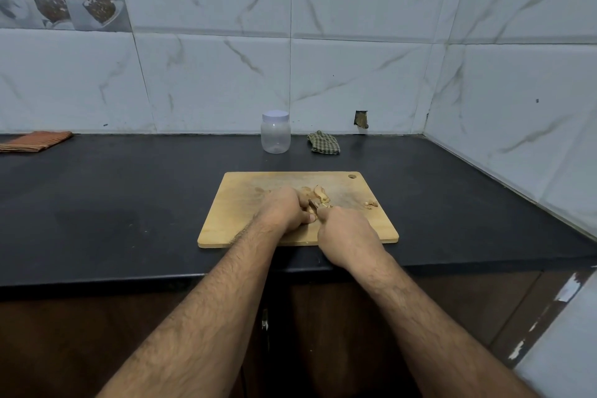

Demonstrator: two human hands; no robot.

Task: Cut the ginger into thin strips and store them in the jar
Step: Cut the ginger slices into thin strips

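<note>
A wooden cutting board [245,223] lies on the black counter, with pale ginger pieces [319,193] near its middle and a small scrap [371,203] toward its right side. My left hand [286,208] sits on the board with fingers curled down onto a piece of ginger. My right hand [347,236] grips a knife [314,203]; only a short bit of blade shows between the hands, and the handle is hidden in the fist. A clear plastic jar [275,136] with a white lid stands closed behind the board, near the wall.
A checked cloth [324,142] lies crumpled right of the jar. An orange striped towel [34,140] lies at the far left of the counter [113,197]. Tiled walls close the back and right sides. The counter's front edge runs just below the board.
</note>
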